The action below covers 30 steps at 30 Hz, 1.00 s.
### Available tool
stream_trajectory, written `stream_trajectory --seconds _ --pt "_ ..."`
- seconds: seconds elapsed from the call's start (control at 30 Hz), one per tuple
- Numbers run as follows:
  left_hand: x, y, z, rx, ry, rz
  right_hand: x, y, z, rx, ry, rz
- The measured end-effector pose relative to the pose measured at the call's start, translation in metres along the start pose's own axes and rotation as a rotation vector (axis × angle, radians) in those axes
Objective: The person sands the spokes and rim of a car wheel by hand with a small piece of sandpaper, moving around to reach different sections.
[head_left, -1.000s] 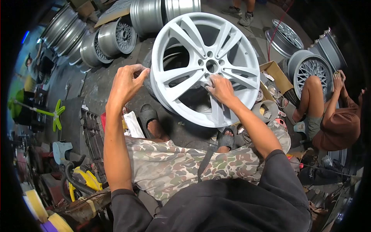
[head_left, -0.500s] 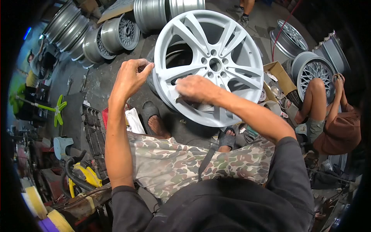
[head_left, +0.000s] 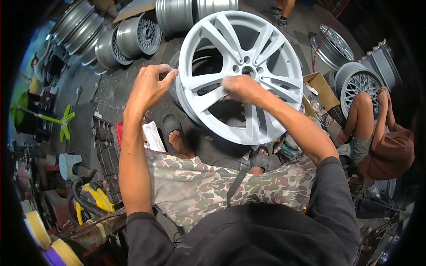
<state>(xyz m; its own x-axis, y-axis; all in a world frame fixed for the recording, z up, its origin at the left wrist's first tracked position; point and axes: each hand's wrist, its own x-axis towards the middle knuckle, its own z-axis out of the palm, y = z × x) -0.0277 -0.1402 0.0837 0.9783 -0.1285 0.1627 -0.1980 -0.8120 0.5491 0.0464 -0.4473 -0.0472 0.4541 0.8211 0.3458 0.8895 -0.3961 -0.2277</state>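
Note:
A large pale grey wheel rim (head_left: 273,84) with double spokes is tilted towards me, in front of my knees. At its left edge is my left hand (head_left: 154,80), fingers bent and closed on the outer lip. My right hand (head_left: 243,88) is over the spokes, just below and left of the hub, smeared by motion. Its fingers are curled together, and a small dark edge shows under them; what it holds is too blurred to make out. Behind the rim, a dark tyre-like ring (head_left: 174,80) shows in part.
Silver rims (head_left: 174,17) stand at the back left, and more lie at the right near a cardboard box (head_left: 326,91). A person (head_left: 386,153) sits at the right, working on a mesh rim (head_left: 359,84). A green-legged stand (head_left: 65,123) is at the left.
My right hand has moved up and right along the spoke towards the hub. The rim has shifted very slightly, while my left hand stays at its edge.

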Motion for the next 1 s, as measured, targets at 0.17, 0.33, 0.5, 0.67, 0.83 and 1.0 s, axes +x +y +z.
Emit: stream_trajectory --seconds 0.17,0.33,0.5,0.67,0.83,1.0 --pt "0.002 -0.008 0.001 0.053 -0.03 0.018 -0.011 0.008 -0.001 -0.155 0.022 -0.011" --pt "0.004 -0.003 0.002 0.011 -0.009 0.054 0.012 -0.071 0.02 -0.209 0.152 -0.286" --pt "0.002 0.001 0.002 -0.005 -0.006 0.02 -0.007 -0.039 0.022 -0.188 0.189 -0.102" --pt "0.001 -0.003 0.003 0.016 0.005 0.067 -0.014 -0.029 0.033 -0.223 0.148 -0.021" --pt "-0.005 0.022 0.023 0.094 0.026 0.128 0.006 -0.053 0.022 -0.192 0.11 -0.19" --pt "-0.013 0.033 0.073 0.331 0.091 0.415 -0.038 0.011 0.024 -0.092 0.11 0.412"
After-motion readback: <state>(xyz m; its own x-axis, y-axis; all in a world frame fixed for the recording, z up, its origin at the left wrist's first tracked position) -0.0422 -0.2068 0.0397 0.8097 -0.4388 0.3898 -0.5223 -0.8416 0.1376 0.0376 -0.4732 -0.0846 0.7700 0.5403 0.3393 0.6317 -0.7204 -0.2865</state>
